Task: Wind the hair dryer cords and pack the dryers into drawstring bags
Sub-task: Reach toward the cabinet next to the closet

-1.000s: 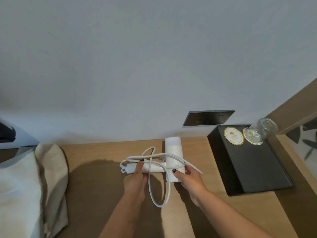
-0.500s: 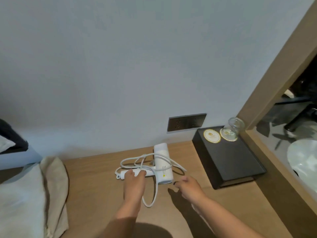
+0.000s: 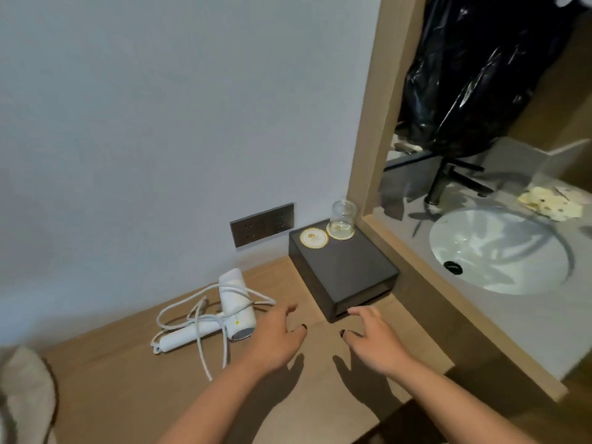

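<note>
A white hair dryer (image 3: 235,302) lies on the wooden counter (image 3: 128,389), its handle pointing left and its white cord (image 3: 205,354) looped loosely over and around it. My left hand (image 3: 277,339) hovers just right of the dryer's nozzle end, fingers spread and holding nothing. My right hand (image 3: 373,339) is further right, in front of the black box, fingers relaxed and empty. A beige cloth bag (image 3: 25,395) shows at the lower left edge.
A black box (image 3: 349,277) with a round coaster (image 3: 314,238) and an upturned glass (image 3: 343,217) stands by the wall. A dark socket plate (image 3: 262,224) is on the wall. To the right lie a white sink (image 3: 499,251), a black tap (image 3: 448,181) and a black plastic bag (image 3: 474,75).
Both hands have let go of the dryer and moved right of it. The view has swung right, bringing the sink and black bag into sight.
</note>
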